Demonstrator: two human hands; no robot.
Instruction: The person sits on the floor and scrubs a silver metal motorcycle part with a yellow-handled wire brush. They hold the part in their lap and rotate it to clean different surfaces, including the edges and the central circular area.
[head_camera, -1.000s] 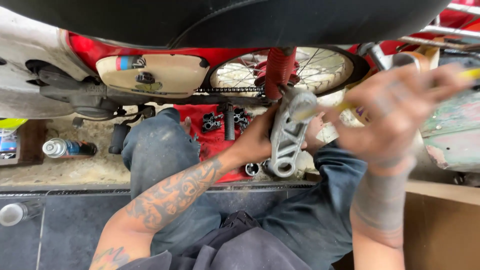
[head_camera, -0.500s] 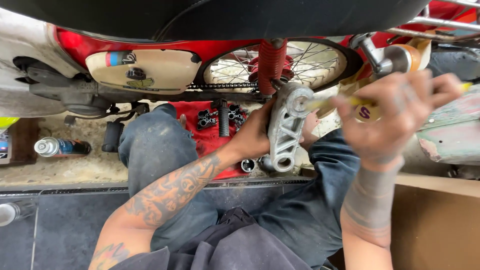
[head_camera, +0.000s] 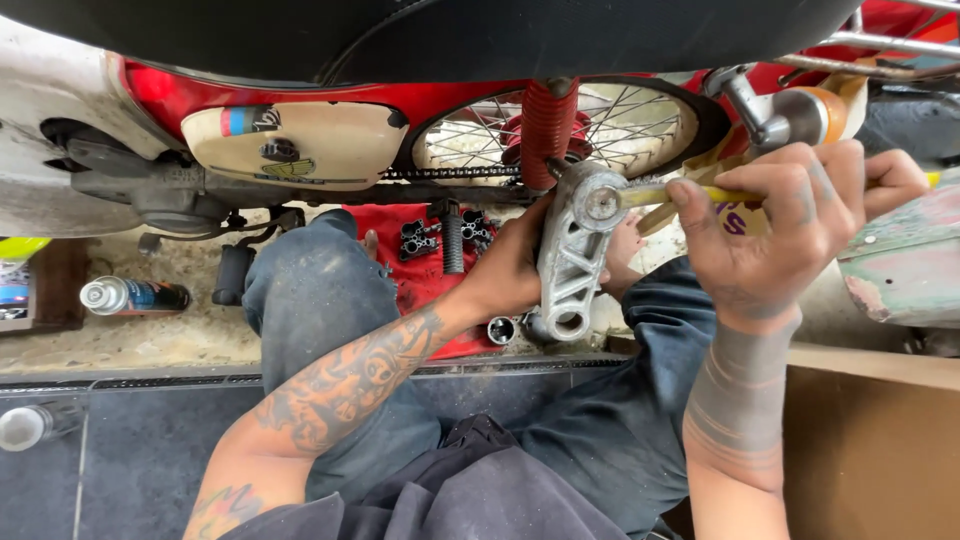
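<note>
My left hand (head_camera: 515, 268) grips a silver cast-metal bracket (head_camera: 570, 260) and holds it upright in front of the motorcycle's rear wheel (head_camera: 620, 125). My right hand (head_camera: 790, 215) is closed around a yellow-handled tool (head_camera: 690, 193) whose tip meets the round boss at the top of the bracket. Just above the bracket stands the red rear shock spring (head_camera: 545, 125). My knees in dark jeans sit below both hands.
A red cloth (head_camera: 425, 265) on the ground carries sockets and small black parts. A spray can (head_camera: 130, 296) lies at the left. The cream side cover (head_camera: 300, 145) and chain (head_camera: 450, 173) run along the bike. A brown box (head_camera: 870, 450) stands at the right.
My right hand has dropped lower and closer to the bracket, bringing the yellow tool's tip onto its top boss. My left hand keeps holding the bracket.
</note>
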